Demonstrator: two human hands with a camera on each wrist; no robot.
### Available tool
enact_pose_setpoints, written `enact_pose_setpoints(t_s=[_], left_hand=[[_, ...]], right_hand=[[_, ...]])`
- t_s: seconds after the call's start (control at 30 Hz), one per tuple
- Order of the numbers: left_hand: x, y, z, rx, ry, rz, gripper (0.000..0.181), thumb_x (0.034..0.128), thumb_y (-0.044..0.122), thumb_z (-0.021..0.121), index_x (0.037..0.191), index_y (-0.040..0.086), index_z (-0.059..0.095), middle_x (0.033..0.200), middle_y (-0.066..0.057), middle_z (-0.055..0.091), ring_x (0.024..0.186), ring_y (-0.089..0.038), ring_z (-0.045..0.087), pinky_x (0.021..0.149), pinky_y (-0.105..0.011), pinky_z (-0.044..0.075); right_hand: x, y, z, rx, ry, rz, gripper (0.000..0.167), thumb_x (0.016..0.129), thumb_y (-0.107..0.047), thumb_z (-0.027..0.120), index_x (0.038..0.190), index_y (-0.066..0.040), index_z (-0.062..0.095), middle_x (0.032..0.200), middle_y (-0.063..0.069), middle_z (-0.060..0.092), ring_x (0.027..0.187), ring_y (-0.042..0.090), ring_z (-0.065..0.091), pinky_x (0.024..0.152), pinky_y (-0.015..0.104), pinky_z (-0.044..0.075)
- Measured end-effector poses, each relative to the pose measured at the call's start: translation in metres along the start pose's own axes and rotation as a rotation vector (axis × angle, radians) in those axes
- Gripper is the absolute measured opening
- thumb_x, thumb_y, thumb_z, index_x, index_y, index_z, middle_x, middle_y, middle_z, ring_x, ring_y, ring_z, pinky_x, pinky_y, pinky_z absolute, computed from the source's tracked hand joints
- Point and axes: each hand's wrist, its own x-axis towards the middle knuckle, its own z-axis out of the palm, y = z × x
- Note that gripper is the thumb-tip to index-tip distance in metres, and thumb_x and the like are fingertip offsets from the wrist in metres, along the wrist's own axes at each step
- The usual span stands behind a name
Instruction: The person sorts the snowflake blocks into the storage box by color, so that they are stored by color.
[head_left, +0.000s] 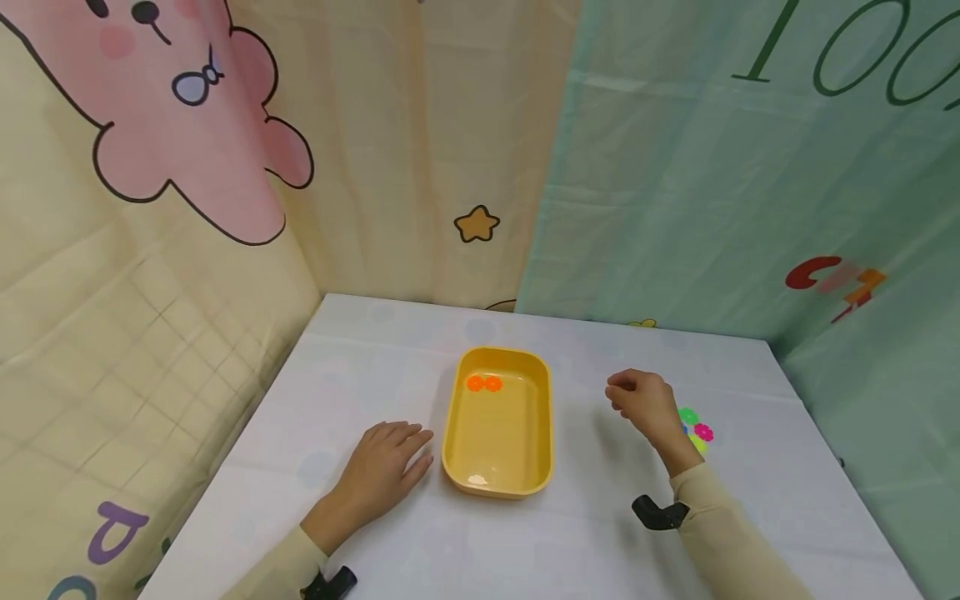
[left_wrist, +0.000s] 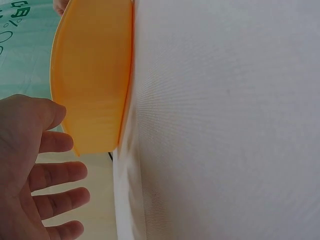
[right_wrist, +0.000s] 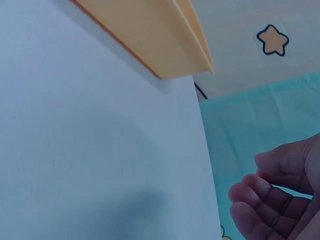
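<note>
A yellow rectangular tray [head_left: 498, 425] stands on the white table. Two small orange discs with scalloped edges [head_left: 483, 383] lie side by side near its far end. Left of the tray, my left hand [head_left: 386, 471] is held with its fingers spread, close to the tray wall [left_wrist: 92, 75] and holding nothing. To the right of the tray my right hand [head_left: 647, 407] hovers over the table, fingers curled and thumb near the index finger. No object shows between those fingertips [right_wrist: 245, 192], though a small one could be hidden. Partly behind the right wrist lie several colourful scalloped discs [head_left: 703, 432].
The white-covered table [head_left: 405, 333] meets a cream curtain [head_left: 420, 167] and a green curtain [head_left: 675, 208] at its far side. Each forearm wears a black wrist mount [head_left: 660, 512]. A printed bear covers the upper left curtain.
</note>
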Motion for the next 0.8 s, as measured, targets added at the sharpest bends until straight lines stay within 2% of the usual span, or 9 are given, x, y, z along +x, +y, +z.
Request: enact_pose_setpoints(t_s=[0.1, 0.23, 0.37, 0.47, 0.6, 0.8], left_hand=[[-0.001, -0.001, 0.000, 0.002, 0.015, 0.009, 0.037, 0.0947, 0.035, 0.072, 0.125, 0.014, 0.072, 0.124, -0.006, 0.071, 0.119, -0.028, 0.061, 0.106, -0.053, 0.044], [-0.001, -0.001, 0.000, 0.011, 0.030, 0.022, 0.037, 0.0943, 0.034, 0.073, 0.124, 0.014, 0.073, 0.123, -0.006, 0.071, 0.118, -0.028, 0.062, 0.105, -0.053, 0.045], [-0.001, -0.001, 0.000, 0.016, 0.013, 0.008, 0.037, 0.0947, 0.035, 0.072, 0.125, 0.014, 0.072, 0.124, -0.006, 0.071, 0.119, -0.028, 0.062, 0.105, -0.053, 0.045], [-0.002, -0.001, 0.000, 0.008, 0.003, 0.001, 0.037, 0.0952, 0.036, 0.072, 0.126, 0.014, 0.072, 0.125, -0.006, 0.071, 0.120, -0.028, 0.061, 0.106, -0.053, 0.044], [-0.002, -0.002, 0.001, -0.003, 0.019, 0.019, 0.036, 0.0948, 0.034, 0.072, 0.124, 0.013, 0.073, 0.123, -0.007, 0.071, 0.118, -0.029, 0.062, 0.105, -0.054, 0.045], [-0.002, -0.001, 0.003, -0.006, 0.035, 0.034, 0.035, 0.0943, 0.033, 0.073, 0.123, 0.012, 0.073, 0.122, -0.007, 0.072, 0.117, -0.029, 0.063, 0.103, -0.054, 0.046]], right_hand=[[-0.002, 0.015, -0.011, -0.042, 0.035, -0.010, 0.031, 0.100, -0.021, 0.062, 0.121, 0.002, 0.068, 0.107, 0.018, 0.074, 0.088, 0.025, 0.071, 0.077, 0.037, 0.060], [-0.006, 0.032, -0.027, -0.051, 0.034, 0.028, 0.037, 0.101, -0.026, 0.061, 0.125, 0.003, 0.066, 0.111, 0.021, 0.072, 0.096, 0.032, 0.070, 0.079, 0.039, 0.059], [-0.009, 0.054, -0.042, -0.068, 0.063, 0.087, 0.042, 0.104, -0.030, 0.058, 0.128, 0.003, 0.063, 0.119, 0.025, 0.068, 0.104, 0.040, 0.067, 0.084, 0.045, 0.059], [-0.010, 0.072, -0.053, -0.086, 0.108, 0.120, 0.042, 0.104, -0.029, 0.057, 0.130, 0.005, 0.061, 0.125, 0.029, 0.063, 0.106, 0.042, 0.064, 0.087, 0.049, 0.058], [-0.011, 0.092, -0.065, -0.116, 0.142, 0.166, 0.043, 0.103, -0.026, 0.058, 0.129, 0.008, 0.059, 0.128, 0.032, 0.059, 0.107, 0.043, 0.059, 0.089, 0.053, 0.055], [-0.008, 0.112, -0.074, -0.161, 0.142, 0.236, 0.042, 0.101, -0.021, 0.059, 0.126, 0.013, 0.057, 0.125, 0.036, 0.057, 0.108, 0.049, 0.055, 0.091, 0.060, 0.050]])
